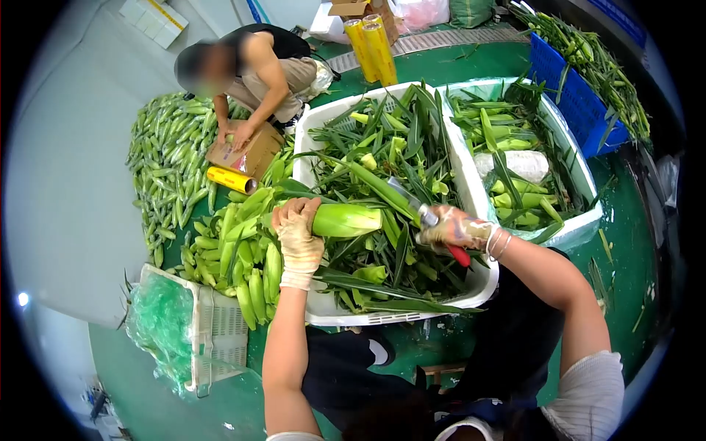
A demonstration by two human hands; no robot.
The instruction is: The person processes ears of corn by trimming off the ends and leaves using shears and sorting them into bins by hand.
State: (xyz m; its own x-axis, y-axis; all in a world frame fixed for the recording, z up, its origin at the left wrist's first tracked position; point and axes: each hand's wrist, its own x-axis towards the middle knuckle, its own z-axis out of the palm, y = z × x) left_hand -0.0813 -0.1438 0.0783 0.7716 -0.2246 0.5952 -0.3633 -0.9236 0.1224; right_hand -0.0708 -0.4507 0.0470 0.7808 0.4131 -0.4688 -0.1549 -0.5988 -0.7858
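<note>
My left hand, in a pale work glove, is closed around a green-husked ear of corn held level above a white crate of leaves and husk pieces. In my right hand, gloved too, is a pair of pruning shears with a red handle; their metal blades point up and left. A long green leaf lies beside the blades; whether they touch it I cannot tell. Left of the crate, a heap of unwrapped corn ears reaches up to my left hand.
A second white crate holds corn and a white bundle. Behind it stands a blue crate full of leaves. A crouching person handles a cardboard box by wrapped corn. A basket with green plastic stands at left.
</note>
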